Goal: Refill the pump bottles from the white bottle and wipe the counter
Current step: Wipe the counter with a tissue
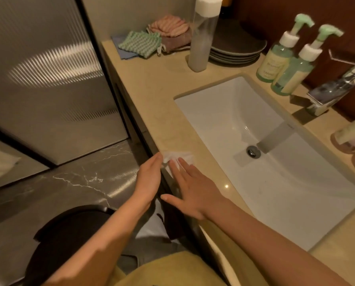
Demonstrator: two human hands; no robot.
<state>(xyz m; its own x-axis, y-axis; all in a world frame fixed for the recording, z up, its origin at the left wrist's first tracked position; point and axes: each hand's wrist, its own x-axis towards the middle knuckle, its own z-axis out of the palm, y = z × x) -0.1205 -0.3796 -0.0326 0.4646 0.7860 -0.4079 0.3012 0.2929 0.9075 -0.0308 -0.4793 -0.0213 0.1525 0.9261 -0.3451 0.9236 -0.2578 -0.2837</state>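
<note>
Tissue (177,156) lies under flat right hand (193,186), left hand (149,178) straight-fingered beside; pump bottles (272,62) bear blurred labels.

tissue (177,156): part under right hand (193,188) | tap (337,87): cut by right edge

Right hand (195,190) flat on tissue (180,156), left hand (149,180) beside, counter (162,89) edge
</note>
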